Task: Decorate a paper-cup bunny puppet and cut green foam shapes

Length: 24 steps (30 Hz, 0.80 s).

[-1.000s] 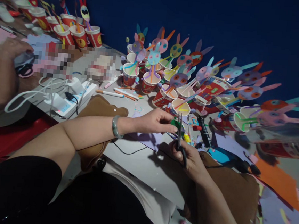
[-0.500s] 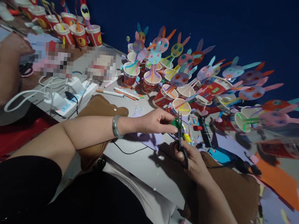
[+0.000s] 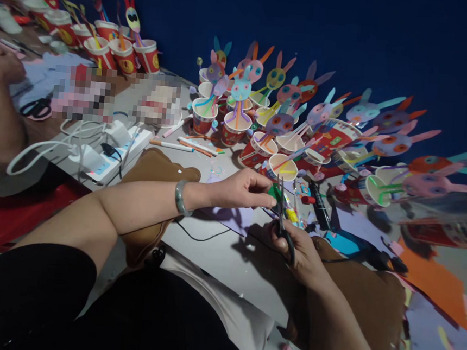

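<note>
Head view. Left hand: fingers pinched on a green piece; bracelet at the wrist. Right hand: fingers curled around the handles of black scissors, blades pointing away, slightly parted, at the right edge of the green piece; contact of blades with it unclear. Both hands over the table. Under the left hand: purple paper. Beyond: clustered red cups with rabbit-eared heads. Right: black marker, orange sheet. Left: power strip; farther off, co-worker's hand, near a second scissors.
</note>
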{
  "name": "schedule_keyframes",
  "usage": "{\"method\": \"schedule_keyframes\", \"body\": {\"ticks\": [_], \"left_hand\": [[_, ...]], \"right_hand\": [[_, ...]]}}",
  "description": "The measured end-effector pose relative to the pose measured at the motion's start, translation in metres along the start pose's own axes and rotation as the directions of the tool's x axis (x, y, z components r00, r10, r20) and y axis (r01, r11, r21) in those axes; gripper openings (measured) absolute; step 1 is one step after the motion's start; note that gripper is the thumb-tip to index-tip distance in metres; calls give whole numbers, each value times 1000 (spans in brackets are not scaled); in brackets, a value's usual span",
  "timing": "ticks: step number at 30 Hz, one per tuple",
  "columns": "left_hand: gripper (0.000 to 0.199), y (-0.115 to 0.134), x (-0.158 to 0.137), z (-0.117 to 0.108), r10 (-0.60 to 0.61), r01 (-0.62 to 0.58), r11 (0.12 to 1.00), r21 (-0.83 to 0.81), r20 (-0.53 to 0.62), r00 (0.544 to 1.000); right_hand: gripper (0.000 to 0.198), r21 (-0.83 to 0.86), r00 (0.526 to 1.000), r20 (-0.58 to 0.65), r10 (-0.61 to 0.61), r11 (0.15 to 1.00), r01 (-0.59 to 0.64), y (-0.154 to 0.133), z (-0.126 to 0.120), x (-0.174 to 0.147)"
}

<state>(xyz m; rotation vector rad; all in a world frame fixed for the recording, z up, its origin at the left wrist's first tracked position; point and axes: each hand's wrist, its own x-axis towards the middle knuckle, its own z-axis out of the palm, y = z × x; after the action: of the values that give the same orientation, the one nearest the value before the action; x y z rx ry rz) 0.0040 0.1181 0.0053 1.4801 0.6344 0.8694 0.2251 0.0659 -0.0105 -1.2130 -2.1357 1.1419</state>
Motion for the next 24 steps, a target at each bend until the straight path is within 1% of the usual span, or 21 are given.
{"method": "schedule_keyframes", "body": {"ticks": [5, 11, 16, 24], "left_hand": [[36, 0, 0, -1, 12, -12, 1000, 1, 1, 1000], [33, 2, 0, -1, -7, 6, 1000, -29, -13, 1000], [32, 4, 0, 0, 10, -12, 999, -46, -32, 999], [34, 0, 0, -2, 26, -26, 1000, -1, 8, 1000]], "right_hand": [[62, 13, 1000, 10, 6, 1000, -7, -1, 0, -1], [63, 45, 1000, 13, 1, 999, -1, 3, 1, -2], [64, 42, 1000, 14, 20, 999, -20, 2, 1, -2], [65, 42, 999, 30, 43, 998, -45, -1, 1, 0]]}}
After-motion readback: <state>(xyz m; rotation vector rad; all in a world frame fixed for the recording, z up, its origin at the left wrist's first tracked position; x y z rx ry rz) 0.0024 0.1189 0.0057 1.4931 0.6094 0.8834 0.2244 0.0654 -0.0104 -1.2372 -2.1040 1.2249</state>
